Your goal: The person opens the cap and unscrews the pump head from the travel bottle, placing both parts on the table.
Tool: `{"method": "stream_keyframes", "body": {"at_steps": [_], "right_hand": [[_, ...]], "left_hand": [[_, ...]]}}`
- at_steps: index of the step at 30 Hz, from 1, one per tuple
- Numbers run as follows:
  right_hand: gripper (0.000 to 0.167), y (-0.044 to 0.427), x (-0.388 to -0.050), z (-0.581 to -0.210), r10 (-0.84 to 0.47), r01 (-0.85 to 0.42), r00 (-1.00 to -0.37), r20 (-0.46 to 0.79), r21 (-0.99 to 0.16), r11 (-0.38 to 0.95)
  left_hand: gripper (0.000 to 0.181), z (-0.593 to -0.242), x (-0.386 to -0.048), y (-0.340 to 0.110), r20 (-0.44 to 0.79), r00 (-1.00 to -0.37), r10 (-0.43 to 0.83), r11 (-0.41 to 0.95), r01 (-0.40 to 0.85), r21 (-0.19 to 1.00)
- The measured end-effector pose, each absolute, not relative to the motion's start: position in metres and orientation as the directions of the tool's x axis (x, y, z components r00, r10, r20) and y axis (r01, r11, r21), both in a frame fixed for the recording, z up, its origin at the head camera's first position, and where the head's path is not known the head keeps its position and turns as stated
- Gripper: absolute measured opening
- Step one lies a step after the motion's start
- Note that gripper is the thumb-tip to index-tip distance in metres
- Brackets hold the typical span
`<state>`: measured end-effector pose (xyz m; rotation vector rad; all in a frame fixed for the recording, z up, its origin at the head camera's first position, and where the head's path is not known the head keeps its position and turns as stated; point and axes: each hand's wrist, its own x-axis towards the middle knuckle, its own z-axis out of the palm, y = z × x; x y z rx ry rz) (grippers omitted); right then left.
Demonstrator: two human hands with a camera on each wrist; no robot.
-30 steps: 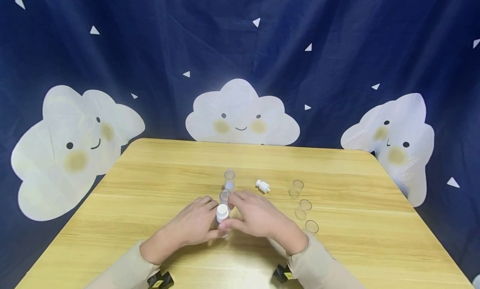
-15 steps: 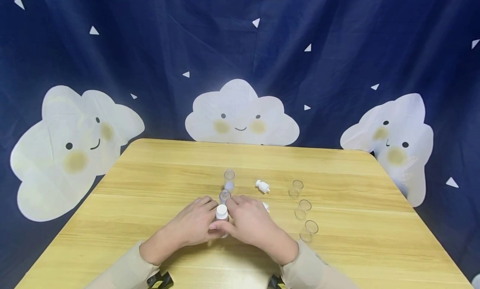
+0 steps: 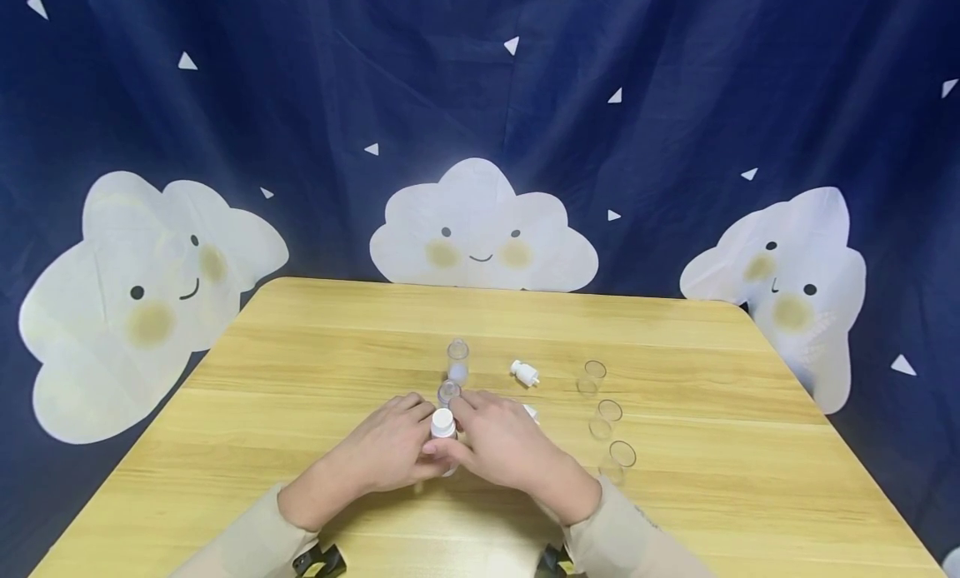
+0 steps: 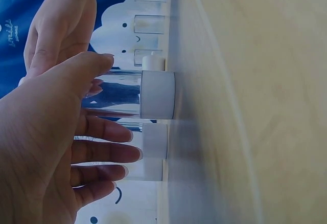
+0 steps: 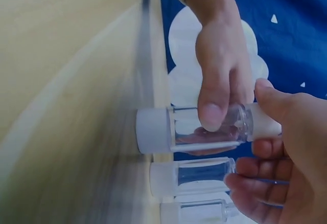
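A small clear bottle (image 5: 204,139) with a white base and a white pump head (image 3: 443,422) on top stands upright on the table. My left hand (image 3: 386,446) grips its clear body between thumb and fingers. From the other side, my right hand (image 3: 498,440) pinches the white top, its thumb and index finger at either side in the right wrist view. Behind this bottle, in line with it, stand two more clear bottles, a nearer one (image 3: 449,392) and a farther one (image 3: 458,361), both without white tops.
One loose white pump head (image 3: 525,373) lies right of the bottles. Another white piece (image 3: 531,413) is partly hidden by my right hand. Three clear cylindrical caps stand in a row farther right, among them the middle cap (image 3: 606,420). A cloud-print curtain (image 3: 480,78) hangs behind the table.
My right hand has shifted left and turned round the bottle's white top, uncovering part of a white piece on the table. My left hand has kept its hold on the bottle.
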<state>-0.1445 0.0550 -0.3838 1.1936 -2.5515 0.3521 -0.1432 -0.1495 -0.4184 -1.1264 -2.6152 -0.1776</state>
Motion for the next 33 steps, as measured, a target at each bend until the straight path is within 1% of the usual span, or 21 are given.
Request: {"method": "stream_keyframes", "body": {"at_steps": [6,12,19,26,30,33], "right_hand": [[0.052,0.06,-0.147,-0.38,-0.742,-0.797,-0.596,0.307,-0.112,0.594],[0.052,0.064,-0.15,-0.378,-0.759,-0.799,-0.601,0.251,-0.17,0.577],[0.04,0.069,-0.155,-0.376,-0.783,-0.816,-0.575,0.237,-0.235,0.528],[0.035,0.072,-0.159,-0.374,-0.8,-0.809,-0.564,0.204,-0.332,0.485],[0.036,0.073,-0.161,-0.374,-0.808,-0.805,-0.56,0.184,-0.351,0.478],[0.044,0.074,-0.16,-0.373,-0.809,-0.807,-0.559,0.182,-0.345,0.479]], "left_hand": [[0.045,-0.417,-0.143,-0.149,0.301,-0.659,0.689,0.688,0.725,0.014],[0.05,-0.417,-0.142,-0.149,0.293,-0.665,0.687,0.689,0.724,0.026],[0.05,-0.417,-0.143,-0.149,0.281,-0.681,0.676,0.703,0.71,0.029],[0.053,-0.417,-0.143,-0.149,0.274,-0.688,0.672,0.708,0.706,0.038],[0.054,-0.416,-0.143,-0.149,0.274,-0.689,0.672,0.707,0.706,0.04],[0.055,-0.416,-0.142,-0.149,0.261,-0.694,0.671,0.711,0.702,0.037]]}}
